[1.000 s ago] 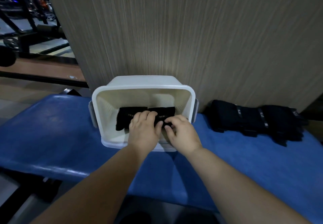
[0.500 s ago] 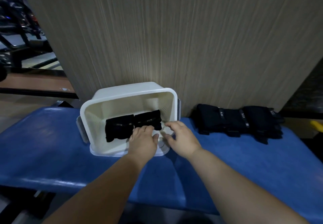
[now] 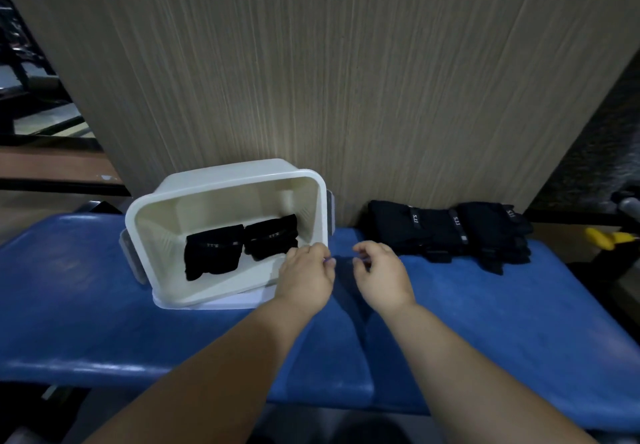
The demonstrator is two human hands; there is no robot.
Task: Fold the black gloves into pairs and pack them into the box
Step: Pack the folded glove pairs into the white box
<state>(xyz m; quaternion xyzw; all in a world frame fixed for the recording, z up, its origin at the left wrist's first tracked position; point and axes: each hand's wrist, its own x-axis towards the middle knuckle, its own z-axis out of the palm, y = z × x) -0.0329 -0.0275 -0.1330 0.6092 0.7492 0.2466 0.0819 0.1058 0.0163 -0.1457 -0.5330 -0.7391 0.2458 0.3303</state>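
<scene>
Two folded glove pairs (image 3: pixel 239 246) sit side by side in the white box (image 3: pixel 228 180) on the blue bench (image 3: pixel 485 308). Left hand (image 3: pixel 304 277) at the box's right rim, right hand (image 3: pixel 381 277) beside it — both loosely curled, empty. Loose gloves (image 3: pixel 446 232) lie further right.

Bare left hand (image 3: pixel 306 279), bare right hand (image 3: pixel 381 277)

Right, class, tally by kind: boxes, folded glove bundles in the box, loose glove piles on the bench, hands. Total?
White box: 1
Folded glove bundles: 2
Loose glove pile: 1
Hands: 2, left hand and right hand
Total: 6
</scene>
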